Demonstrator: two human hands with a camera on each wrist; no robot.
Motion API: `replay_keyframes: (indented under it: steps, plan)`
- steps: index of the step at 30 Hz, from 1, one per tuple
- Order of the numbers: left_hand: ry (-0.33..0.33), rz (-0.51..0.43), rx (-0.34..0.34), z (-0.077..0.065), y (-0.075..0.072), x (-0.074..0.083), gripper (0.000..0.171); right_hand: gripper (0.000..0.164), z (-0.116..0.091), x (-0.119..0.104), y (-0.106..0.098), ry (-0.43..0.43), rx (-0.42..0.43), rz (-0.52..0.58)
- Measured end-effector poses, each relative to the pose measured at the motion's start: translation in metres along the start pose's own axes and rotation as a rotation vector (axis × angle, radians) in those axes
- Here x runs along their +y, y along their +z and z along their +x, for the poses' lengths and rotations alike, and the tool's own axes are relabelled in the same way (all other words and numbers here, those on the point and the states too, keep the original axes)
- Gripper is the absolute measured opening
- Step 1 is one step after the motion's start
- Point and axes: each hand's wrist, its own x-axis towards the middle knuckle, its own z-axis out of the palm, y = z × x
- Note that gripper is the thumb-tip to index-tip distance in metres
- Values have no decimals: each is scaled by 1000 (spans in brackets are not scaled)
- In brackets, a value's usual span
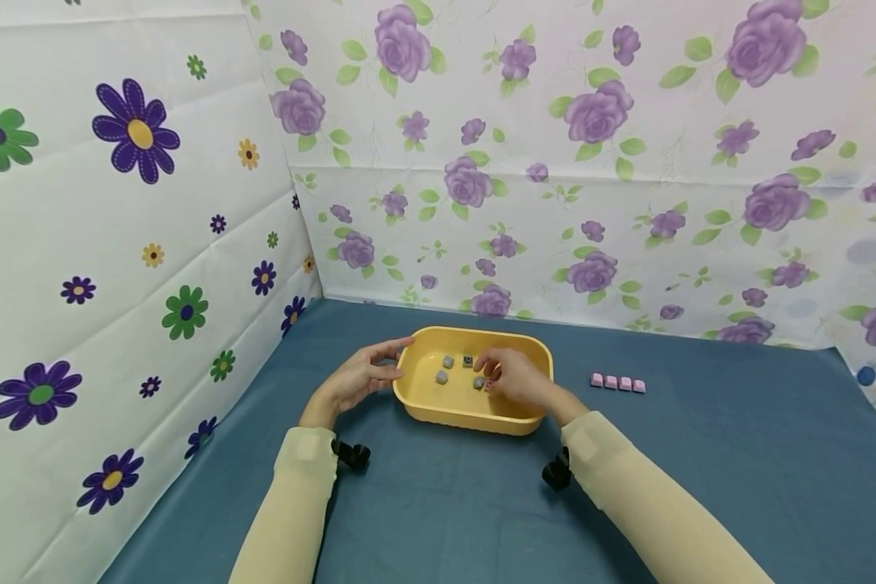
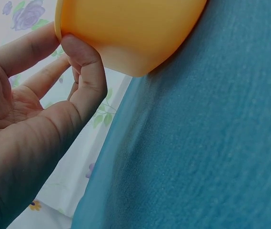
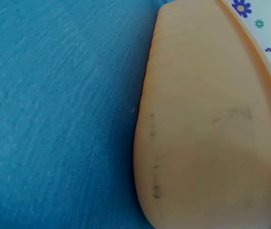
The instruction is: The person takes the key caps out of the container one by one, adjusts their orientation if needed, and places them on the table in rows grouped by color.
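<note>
A yellow plastic basin point(image 1: 438, 412) sits on the blue cloth. My left hand point(image 1: 358, 377) is at its left end, and in the left wrist view the thumb and forefinger point(image 2: 23, 56) pinch its rim. My right hand point(image 1: 514, 377) reaches over the right side into the basin, fingers bent downward. Close under its fingertips is a small pinkish keycap point(image 1: 488, 385); whether they grip it is too small to tell. Several grey keycaps point(image 1: 441, 377) lie on the basin floor, along with a dark-centred square piece point(image 1: 467, 362). The right wrist view shows only the basin's outer wall point(image 3: 197, 119) and cloth.
To the right of the basin, several pink keycaps point(image 1: 611, 382) stand in a short row on the blue cloth point(image 1: 438, 503). Flower-printed white sheets point(image 1: 526, 243) rise behind and at the left of the table.
</note>
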Motion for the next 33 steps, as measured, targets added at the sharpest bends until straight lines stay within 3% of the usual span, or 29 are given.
replay_keyframes:
  steps: [13,24,33]
  plan:
    - [11,11,-4,0,-1,0,64,30,0,-3,6,28,-5,-143]
    - [21,14,-13,0,-1,-1,64,20,3,-2,6,-36,171,-64]
    - [21,7,-15,0,-1,0,65,20,-1,-5,1,-13,159,21]
